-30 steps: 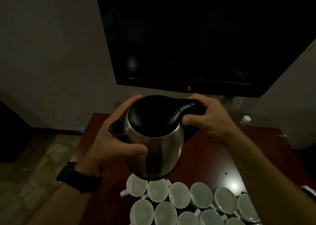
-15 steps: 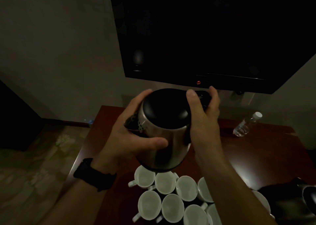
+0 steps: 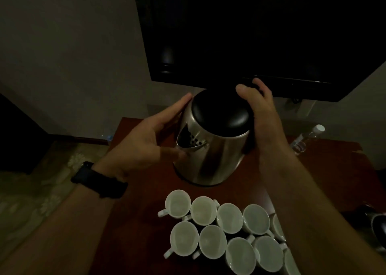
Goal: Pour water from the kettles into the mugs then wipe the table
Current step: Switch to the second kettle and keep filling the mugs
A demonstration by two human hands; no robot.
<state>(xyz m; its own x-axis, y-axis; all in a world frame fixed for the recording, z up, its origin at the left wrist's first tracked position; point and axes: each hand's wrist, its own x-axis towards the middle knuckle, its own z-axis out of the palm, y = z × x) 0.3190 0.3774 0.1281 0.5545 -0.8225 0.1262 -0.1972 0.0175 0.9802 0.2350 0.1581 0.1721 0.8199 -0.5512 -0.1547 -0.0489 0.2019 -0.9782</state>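
A steel kettle [image 3: 211,149] with a black lid is low over the brown table [image 3: 325,170], just behind the mugs, with its spout turned toward me and to the left. My right hand [image 3: 261,111] grips the black handle at the kettle's far right side. My left hand [image 3: 146,134] lies against the kettle's left side with fingers nearly straight and the thumb under the spout. Several white mugs [image 3: 229,218] stand packed together in rows in front of the kettle. I cannot tell whether the kettle's base touches the table.
A second dark kettle [image 3: 379,226] shows partly at the right edge. A clear water bottle [image 3: 307,139] lies at the table's back right. A black TV [image 3: 250,34] hangs on the wall right behind the kettle. Patterned carpet lies left of the table.
The kettle has turned so its spout faces me and has come down toward the table. My left fingers have straightened along its side. My right hand has shifted round to the handle's back.
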